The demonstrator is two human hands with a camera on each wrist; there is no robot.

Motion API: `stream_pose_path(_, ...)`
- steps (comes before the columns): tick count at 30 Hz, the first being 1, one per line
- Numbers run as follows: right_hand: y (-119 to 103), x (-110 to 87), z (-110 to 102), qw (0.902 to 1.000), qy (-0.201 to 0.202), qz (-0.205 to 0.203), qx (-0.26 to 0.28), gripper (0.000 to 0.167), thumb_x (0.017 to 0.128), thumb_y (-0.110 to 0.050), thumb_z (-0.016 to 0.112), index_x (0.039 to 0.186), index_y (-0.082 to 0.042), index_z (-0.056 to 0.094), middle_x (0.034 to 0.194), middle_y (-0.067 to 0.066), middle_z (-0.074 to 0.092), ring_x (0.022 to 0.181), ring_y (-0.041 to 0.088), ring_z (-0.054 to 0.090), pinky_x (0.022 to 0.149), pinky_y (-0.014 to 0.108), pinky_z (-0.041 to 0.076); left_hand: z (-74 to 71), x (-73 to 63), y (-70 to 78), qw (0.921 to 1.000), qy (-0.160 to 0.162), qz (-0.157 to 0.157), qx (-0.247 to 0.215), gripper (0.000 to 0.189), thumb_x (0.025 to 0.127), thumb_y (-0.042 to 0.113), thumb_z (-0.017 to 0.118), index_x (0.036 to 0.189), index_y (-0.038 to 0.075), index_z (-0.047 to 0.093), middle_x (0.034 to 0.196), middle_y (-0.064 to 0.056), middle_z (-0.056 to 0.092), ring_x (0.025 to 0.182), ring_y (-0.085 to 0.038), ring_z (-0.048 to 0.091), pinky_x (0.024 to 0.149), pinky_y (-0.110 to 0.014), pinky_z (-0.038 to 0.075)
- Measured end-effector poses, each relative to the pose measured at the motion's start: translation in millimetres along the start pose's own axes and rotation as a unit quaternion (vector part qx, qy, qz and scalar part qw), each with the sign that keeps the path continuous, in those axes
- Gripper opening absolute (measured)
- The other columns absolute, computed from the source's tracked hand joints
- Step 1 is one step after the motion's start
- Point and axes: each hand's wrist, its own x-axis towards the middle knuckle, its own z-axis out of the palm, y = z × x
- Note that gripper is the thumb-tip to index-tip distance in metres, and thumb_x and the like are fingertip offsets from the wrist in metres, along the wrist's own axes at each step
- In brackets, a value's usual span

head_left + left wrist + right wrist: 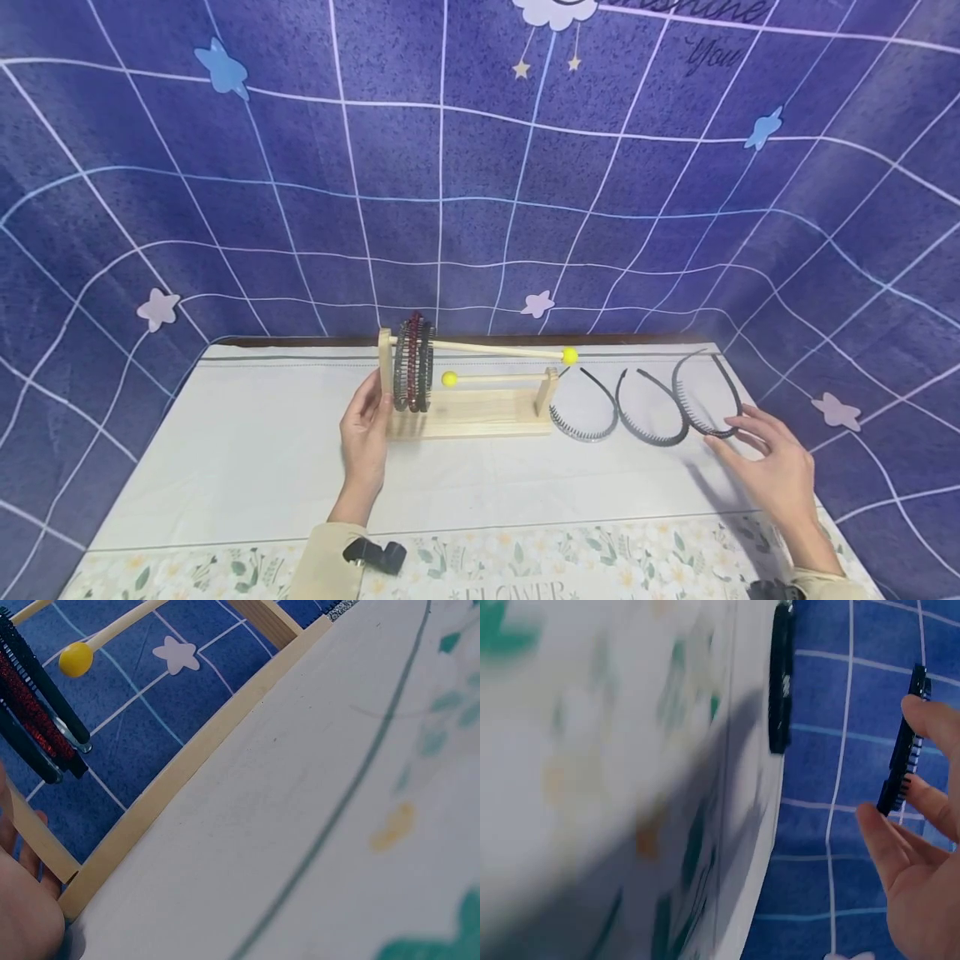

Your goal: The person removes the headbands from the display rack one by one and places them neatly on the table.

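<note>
A wooden stand with two rods sits in the middle of the table. Several toothed headbands, dark ones and a glittery red one, hang at the left end of its upper rod. My left hand grips the stand's left upright, thumb in front and fingers behind. Over at the right, my right hand pinches a black toothed headband between thumb and fingers, lifted off the table with its open ends pointing away. Beside it on the table lie another black headband and a clear-toothed one.
Yellow balls cap the upper rod and the lower rod, at opposite ends. The clear headband lies close to the stand's right upright. A blue grid-patterned cloth hangs behind the white, flower-edged tablecloth.
</note>
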Motion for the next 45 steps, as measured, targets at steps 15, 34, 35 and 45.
stream_pose_path(15, 52, 12.8, -24, 0.9957, -0.071, -0.023, -0.055, 0.046, 0.085, -0.019, 0.1, 0.122, -0.001, 0.08, 0.151, 0.032, 0.063, 0.097, -0.036, 0.047, 0.08, -0.006, 0.05, -1.2, 0.3, -0.6, 0.9999, -0.003, 0.003, 0.013, 0.049, 0.116, 0.015, 0.061, 0.163, 0.007, 0.052, 0.161, -0.013, 0.055, 0.149, -0.018, 0.054, 0.122, -0.017, 0.047)
stream_pose_path(34, 78, 26.3, -38, 0.975, -0.15, -0.045, -0.157, 0.051, 0.083, -0.03, 0.101, 0.12, -0.001, 0.078, 0.145, 0.035, 0.064, 0.098, 0.05, 0.078, 0.068, 0.0, 0.053, -1.3, 0.4, -0.9, 1.0, -0.005, 0.004, -0.002, 0.048, 0.115, 0.011, 0.061, 0.162, 0.006, 0.052, 0.161, -0.014, 0.055, 0.146, -0.013, 0.055, 0.122, -0.018, 0.048)
stream_pose_path(35, 79, 26.2, -38, 0.9746, -0.154, -0.044, -0.157, 0.051, 0.083, -0.029, 0.101, 0.119, -0.002, 0.078, 0.145, 0.035, 0.064, 0.1, 0.051, 0.078, 0.069, 0.001, 0.053, -1.2, 0.6, -1.2, 1.0, -0.005, 0.004, -0.002, 0.048, 0.115, 0.01, 0.06, 0.162, 0.006, 0.052, 0.161, -0.013, 0.055, 0.146, -0.012, 0.055, 0.122, -0.018, 0.048)
stream_pose_path(45, 89, 32.8, -38, 0.9701, -0.173, -0.039, -0.165, 0.051, 0.083, -0.028, 0.1, 0.122, -0.003, 0.077, 0.147, 0.037, 0.062, 0.106, 0.053, 0.076, 0.069, 0.013, 0.06, -1.1, 0.6, -1.3, 1.0, -0.004, 0.004, 0.001, 0.049, 0.115, 0.013, 0.062, 0.162, 0.006, 0.052, 0.162, -0.014, 0.055, 0.145, -0.012, 0.056, 0.122, -0.018, 0.048)
